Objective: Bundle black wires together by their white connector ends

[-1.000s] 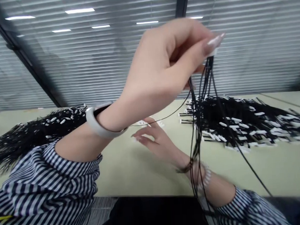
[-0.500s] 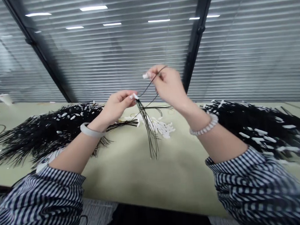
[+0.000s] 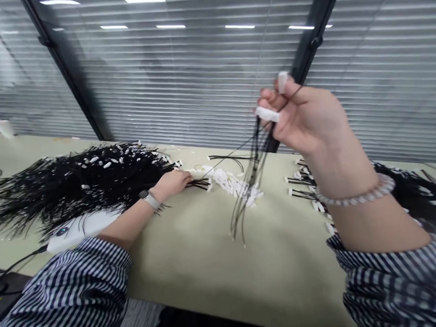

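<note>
Black wire bundle (image 3: 248, 191) pinched in raised right hand (image 3: 302, 116); left hand (image 3: 171, 182) at white connectors (image 3: 237, 187), grip unclear.

sleeves (image 3: 75, 290): navy and white stripes
table (image 3: 193, 251): pale yellow-green, plain
wire heap (image 3: 70, 182): black, flecked with white tips
hanging wires (image 3: 251, 181): black
loose connectors (image 3: 235, 184): white
bead bracelet (image 3: 356, 196): pale, translucent
blinds (image 3: 185, 83): grey, horizontal slats
window frame (image 3: 312, 43): black
</note>
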Action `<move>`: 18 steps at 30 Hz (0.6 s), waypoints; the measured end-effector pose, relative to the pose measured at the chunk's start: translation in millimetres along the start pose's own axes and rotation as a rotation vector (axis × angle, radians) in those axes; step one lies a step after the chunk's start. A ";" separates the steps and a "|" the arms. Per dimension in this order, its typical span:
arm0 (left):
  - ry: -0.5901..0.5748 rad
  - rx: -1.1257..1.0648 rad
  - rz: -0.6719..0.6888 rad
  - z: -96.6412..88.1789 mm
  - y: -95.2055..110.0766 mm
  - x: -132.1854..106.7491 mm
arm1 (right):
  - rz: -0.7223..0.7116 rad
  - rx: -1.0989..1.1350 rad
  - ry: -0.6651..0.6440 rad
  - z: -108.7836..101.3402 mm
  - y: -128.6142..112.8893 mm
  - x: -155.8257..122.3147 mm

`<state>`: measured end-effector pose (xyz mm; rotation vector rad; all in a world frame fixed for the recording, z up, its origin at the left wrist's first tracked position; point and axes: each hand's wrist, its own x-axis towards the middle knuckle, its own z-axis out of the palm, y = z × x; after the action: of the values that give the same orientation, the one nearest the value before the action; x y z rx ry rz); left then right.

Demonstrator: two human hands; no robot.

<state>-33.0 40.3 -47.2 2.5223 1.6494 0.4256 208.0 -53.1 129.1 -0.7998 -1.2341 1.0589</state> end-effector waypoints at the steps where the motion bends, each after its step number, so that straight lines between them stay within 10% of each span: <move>1: -0.002 0.019 -0.020 2.4 -4.6 2.1 | 0.027 -0.003 0.051 -0.7 -4.7 -5.3; 12: 0.145 0.104 -0.349 -28.6 -53.3 40.4 | -0.014 -0.261 0.103 -22.2 -25.3 -36.7; 18: -0.006 -0.006 0.009 -20.3 -18.8 18.6 | 0.018 -0.087 0.107 -23.6 -9.8 -29.2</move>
<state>-48.4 63.5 -28.8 2.5257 1.6327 0.4227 233.0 -82.4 123.8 -0.9245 -1.1908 0.9696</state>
